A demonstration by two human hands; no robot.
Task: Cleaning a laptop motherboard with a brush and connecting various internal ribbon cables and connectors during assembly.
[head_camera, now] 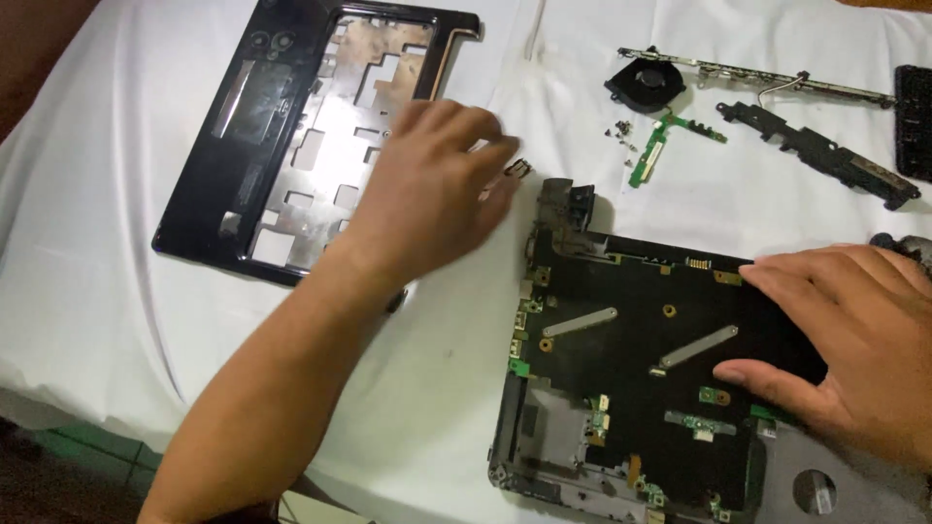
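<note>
Left grip: the left hand (437, 180) hovers with fingers loosely curled and a little apart, blurred at the tips; whether it pinches anything cannot be told. A small dark metal part (517, 169) shows just past its fingertips.
Right grip: the right hand (845, 330) lies flat, fingers spread and pressed on the upper right of the laptop base (621, 369), thumb stretched along the board; it holds nothing.
Laptop base: open, its dark mainboard with green circuit edges exposed, on the white cloth (97, 291) over the worktop; the left hand is just up and left of it.
Hidden or cut off: the base's lower edge and right side run out of view; the right hand covers its upper right corner. The left forearm crosses the lower corner of the black keyboard frame (291, 126), which lies well left of the base.
Hard to make out: a cluster of small screws (623, 134) above the base, too small to count.
Loose parts: above the base lie a round black fan (645, 81), a long metal hinge bar (757, 74), a green circuit strip (652, 147) and a black speaker bar (825, 155).
Far right of the base: a dark piece (913, 121) cut by the frame edge, kind unclear.
</note>
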